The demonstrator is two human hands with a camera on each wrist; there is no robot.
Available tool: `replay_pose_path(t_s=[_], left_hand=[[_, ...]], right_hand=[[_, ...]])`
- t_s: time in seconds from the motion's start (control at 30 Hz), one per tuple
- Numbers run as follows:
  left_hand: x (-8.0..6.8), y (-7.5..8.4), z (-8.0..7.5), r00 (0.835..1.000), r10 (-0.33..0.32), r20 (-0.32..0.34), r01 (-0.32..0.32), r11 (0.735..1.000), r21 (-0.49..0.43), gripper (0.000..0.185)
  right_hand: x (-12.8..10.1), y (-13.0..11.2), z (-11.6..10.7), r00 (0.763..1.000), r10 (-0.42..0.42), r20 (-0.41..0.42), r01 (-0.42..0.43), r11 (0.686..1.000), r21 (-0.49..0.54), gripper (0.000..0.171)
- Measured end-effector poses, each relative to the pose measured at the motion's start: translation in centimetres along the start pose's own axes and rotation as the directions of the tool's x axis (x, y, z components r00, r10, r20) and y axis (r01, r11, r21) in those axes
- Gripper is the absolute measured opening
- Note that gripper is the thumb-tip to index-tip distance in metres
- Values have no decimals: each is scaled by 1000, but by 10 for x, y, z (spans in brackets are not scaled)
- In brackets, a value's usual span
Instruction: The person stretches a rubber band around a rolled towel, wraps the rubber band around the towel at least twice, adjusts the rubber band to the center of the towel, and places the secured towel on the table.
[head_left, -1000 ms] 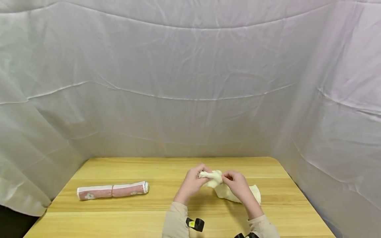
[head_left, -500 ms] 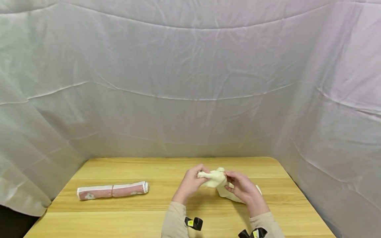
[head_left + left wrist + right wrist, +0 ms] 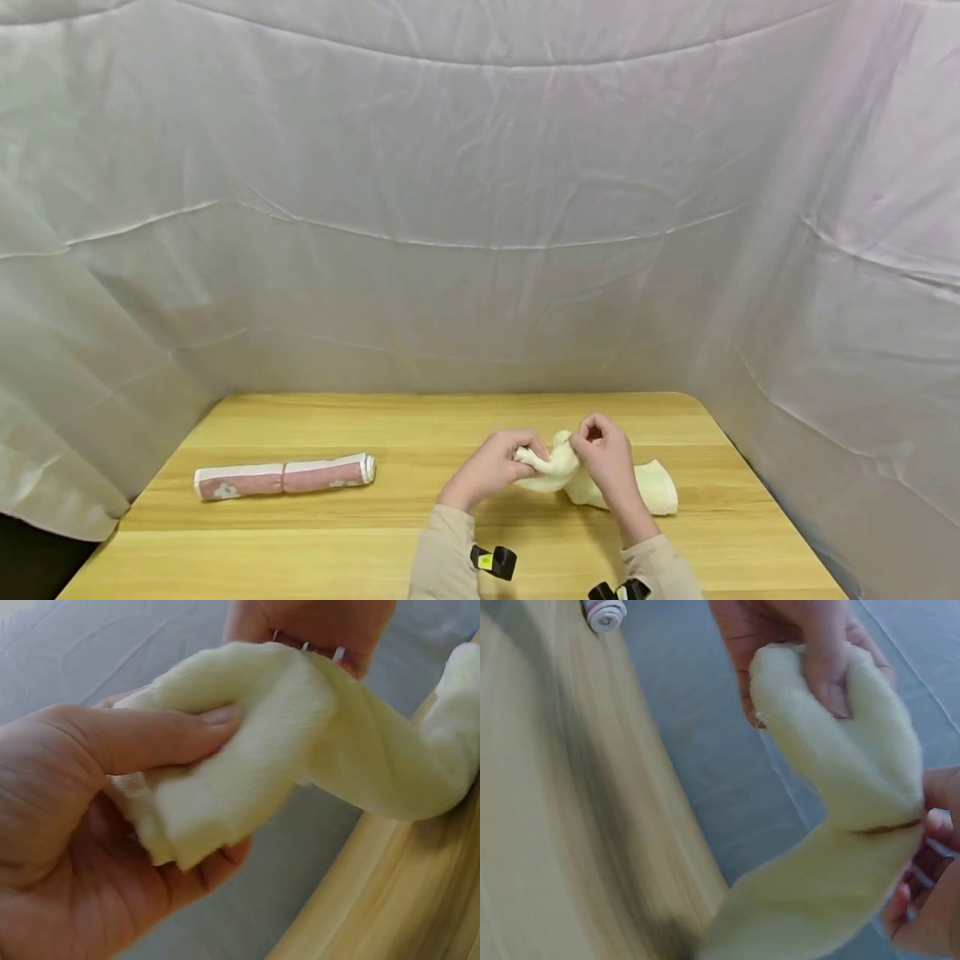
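White drape (image 3: 480, 208) fills the upper frame; wooden tabletop (image 3: 315, 533) along the bottom. Pink rolled towel (image 3: 283, 477) lies lower left. Cream towel (image 3: 592, 483) right of centre, far end on the tabletop. Left hand (image 3: 491, 467) grip pinches its near end; right hand (image 3: 609, 458) grip curls round the bend just beside.

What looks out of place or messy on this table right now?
Nothing is spilled or damaged. The pink towel lies neatly rolled on the wooden table. The cream towel is the untidy one: one end is twisted up between the left hand and right hand, the other end lies on the table.
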State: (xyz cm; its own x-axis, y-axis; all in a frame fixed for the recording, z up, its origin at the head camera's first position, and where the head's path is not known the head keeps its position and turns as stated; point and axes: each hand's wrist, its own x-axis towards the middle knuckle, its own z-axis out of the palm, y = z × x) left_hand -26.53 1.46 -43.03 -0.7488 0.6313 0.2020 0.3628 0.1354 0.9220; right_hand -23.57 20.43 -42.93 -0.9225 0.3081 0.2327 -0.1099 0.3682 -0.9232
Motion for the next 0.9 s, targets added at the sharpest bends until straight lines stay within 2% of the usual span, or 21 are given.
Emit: replay_pose_path(t_s=[0.1, 0.17, 0.23, 0.33, 0.43, 0.57, 0.63, 0.73, 0.77, 0.83, 0.9], left_hand=[[-1, 3, 1, 998, -3, 69, 2, 1000, 15, 14], [-2, 4, 0, 996, -6, 88, 5, 1000, 17, 15], [-3, 3, -3, 996, -11, 86, 9, 1000, 18, 15], [-6, 1, -9, 997, -18, 69, 16, 1000, 25, 14], [-8, -1, -13, 999, -21, 47, 20, 999, 29, 14], [-8, -2, -17, 999, -19, 30, 18, 1000, 18, 13], [-8, -3, -17, 999, -14, 34, 13, 1000, 14, 13], [-7, -3, -16, 999, -6, 52, 5, 1000, 7, 12], [-7, -3, -15, 998, -2, 60, 1, 1000, 7, 12], [-6, -1, -14, 997, -1, 81, 2, 1000, -3, 10], [-6, 1, -13, 994, -4, 105, 6, 1000, -11, 9]], right_hand=[[0, 2, 0, 990, -140, -4, 140, 990, -23, 15], [1, 4, -1, 962, -269, 39, 271, 961, -63, 24], [1, 5, -3, 910, -406, 85, 414, 901, -131, 32], [1, 4, -6, 824, -553, 125, 563, 771, -299, 38], [-1, 1, -6, 787, -600, 144, 596, 678, -430, 33], [-3, -1, -4, 761, -626, 169, 602, 583, -546, 27], [-4, -1, -3, 746, -641, 182, 610, 548, -572, 27], [-6, -1, -2, 731, -655, 192, 618, 517, -593, 26], [-6, -1, -2, 733, -651, 195, 613, 509, -604, 25], [-7, -1, -3, 753, -627, 198, 589, 509, -628, 23], [-7, -2, -5, 792, -575, 206, 551, 526, -648, 24]])
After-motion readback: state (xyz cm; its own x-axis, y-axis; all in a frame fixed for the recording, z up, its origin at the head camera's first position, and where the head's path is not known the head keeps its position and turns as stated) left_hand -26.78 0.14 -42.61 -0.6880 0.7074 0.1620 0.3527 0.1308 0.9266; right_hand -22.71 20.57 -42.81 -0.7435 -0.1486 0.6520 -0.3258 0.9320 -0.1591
